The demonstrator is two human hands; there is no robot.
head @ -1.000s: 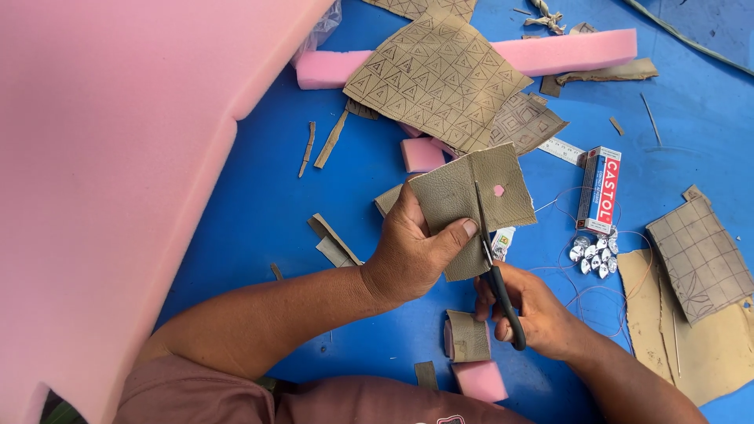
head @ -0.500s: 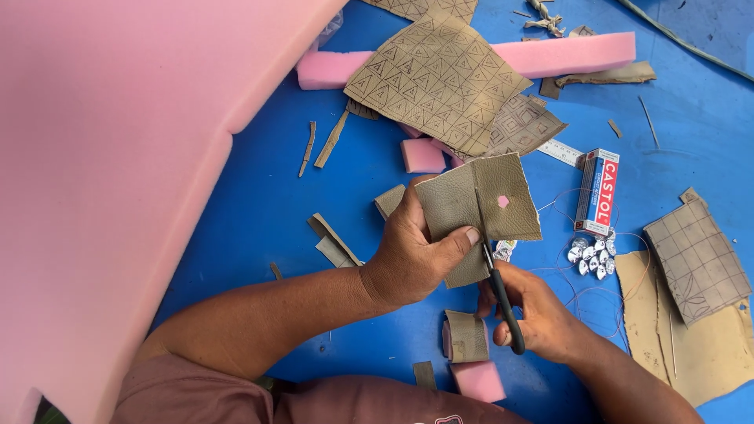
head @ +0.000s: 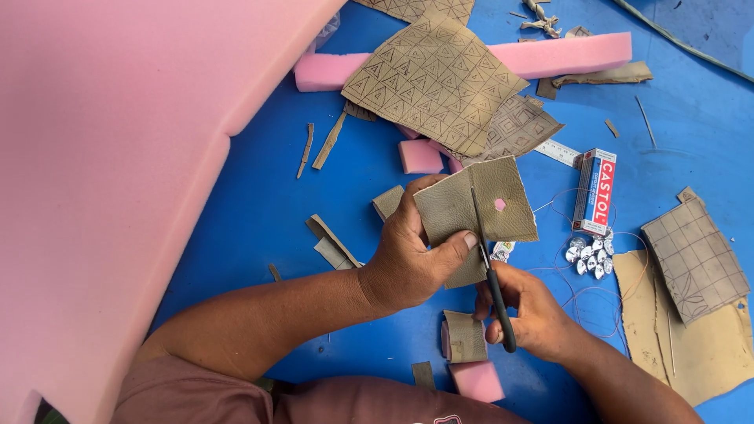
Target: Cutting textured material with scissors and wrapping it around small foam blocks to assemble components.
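Observation:
My left hand (head: 412,255) pinches a small square piece of grey-tan leather (head: 479,206) with a little hole showing pink near its right side. My right hand (head: 534,310) grips black-handled scissors (head: 491,267), whose blades run up across the middle of the leather piece. Both hands hover over a blue work surface (head: 259,204). Below them lie a folded leather scrap (head: 463,336) and a pink foam block (head: 477,381).
A big pink foam sheet (head: 110,157) fills the left. Patterned leather sheets (head: 436,74), a pink foam bar (head: 550,55) and foam bits lie ahead. A small glue box (head: 594,191), shiny metal studs (head: 589,257), a gridded leather piece (head: 695,259) and tan leather (head: 691,345) sit at right.
The scissor blades have moved further up into the leather piece, and my left hand has turned the piece slightly clockwise. The other items have stayed in place.

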